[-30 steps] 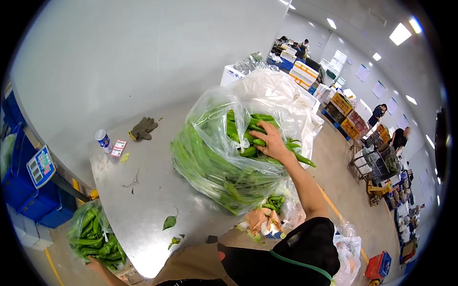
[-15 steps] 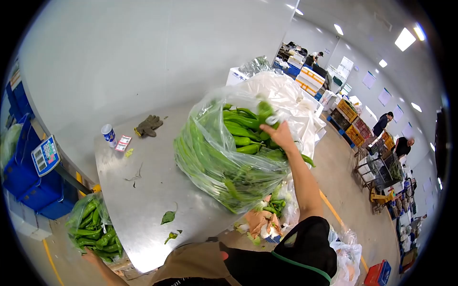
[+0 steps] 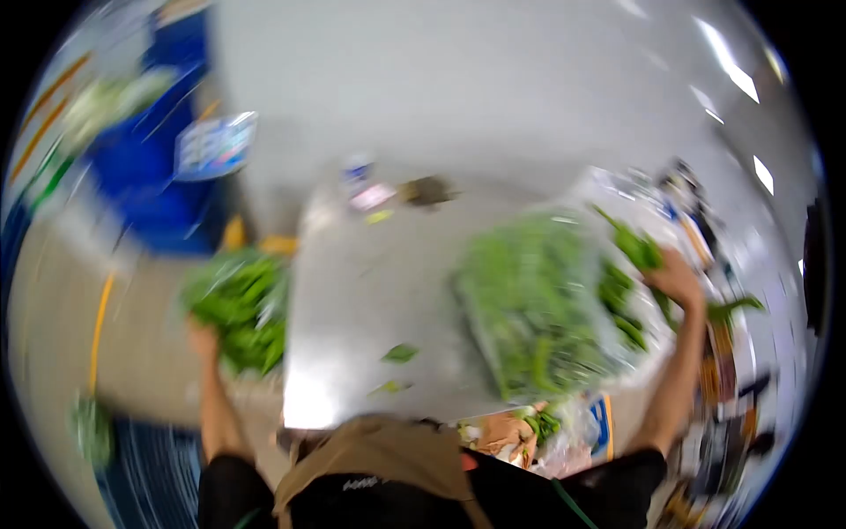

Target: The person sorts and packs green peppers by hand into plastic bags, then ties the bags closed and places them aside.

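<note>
A person in a brown apron (image 3: 379, 454) stands at a metal counter (image 3: 423, 291), arms spread wide between two clear plastic bags of green peppers. At the right, the right hand (image 3: 677, 278) grips a few long green peppers (image 3: 636, 247), fingers closed around them, with their tips pointing up and away from the palm. The hand is just beyond the mouth of the large bag (image 3: 546, 304), which bulges with peppers on the right part of the counter, between the two hands but much nearer the right one. Another pepper (image 3: 740, 307) shows on the outer side of the right wrist.

Well apart, off the counter's left edge, the left hand (image 3: 201, 337) touches the outer left side of the small bag (image 3: 242, 309), also packed with peppers. Its fingers are blurred and partly hidden by the bag, so whether they are closed on it cannot be told.

On the counter between the bags, a leaf (image 3: 400, 353) lies near the person, while a dark glove (image 3: 427, 191), a pale label (image 3: 373, 196) and a small canister (image 3: 357, 170) sit together toward the wall. A blue bin (image 3: 154, 176) stands beyond the small bag.
</note>
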Tool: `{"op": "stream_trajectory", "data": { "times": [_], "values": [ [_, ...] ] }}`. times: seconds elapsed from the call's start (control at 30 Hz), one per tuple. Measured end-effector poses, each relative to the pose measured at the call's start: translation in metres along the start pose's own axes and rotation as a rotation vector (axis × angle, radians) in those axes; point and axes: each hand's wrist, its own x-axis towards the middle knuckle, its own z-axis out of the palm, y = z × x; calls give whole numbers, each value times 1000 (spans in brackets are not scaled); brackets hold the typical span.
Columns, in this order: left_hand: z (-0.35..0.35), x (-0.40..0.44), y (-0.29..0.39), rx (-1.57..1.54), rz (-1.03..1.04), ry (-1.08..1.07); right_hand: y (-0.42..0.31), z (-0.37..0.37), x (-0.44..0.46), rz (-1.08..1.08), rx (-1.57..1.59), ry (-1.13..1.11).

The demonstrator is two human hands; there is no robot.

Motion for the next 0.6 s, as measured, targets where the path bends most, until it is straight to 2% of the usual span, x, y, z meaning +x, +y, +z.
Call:
{"op": "stream_trajectory", "data": {
  "times": [0.03, 0.07, 0.1, 0.13, 0.17, 0.2, 0.27, 0.4, 0.47, 0.5, 0.57, 0.6],
  "values": [
    [0, 0, -4, 113, -20, 45, 14, 12, -7, 78, -102, 16],
    [-8, -6, 8, 85, -40, 74, 29, 29, -27, 35, -176, 269],
    [-10, 1, -10, 110, -94, 55, 26, 29, -37, 226, -175, 129],
    [-12, 0, -7, 17, -44, 132, 23, 28, -60, 176, -277, 162],
    [-22, -2, -3, -3, 32, 159, 59, 37, -79, 214, -431, 171],
    [-27, -1, -8, 4, 113, 195, 52, 36, -94, 382, -565, 94],
    [-46, 8, 6, 6, -79, 89, -9, 35, -124, 621, -556, 145],
    [-75, 34, 14, 198, -43, 18, -87, 37, -171, 527, -397, 98],
    [-84, 49, 10, 214, -23, -17, -115, 63, -185, 215, -187, 179],
    [-87, 58, 6, 307, 22, 14, -164, 70, -181, 182, -105, 149],
    [-93, 73, -4, 494, 111, 81, -312, 78, -156, 166, 57, 59],
    [-98, 79, -7, 521, 143, 104, -335, 98, -142, -121, -14, 17]
  ]
}}
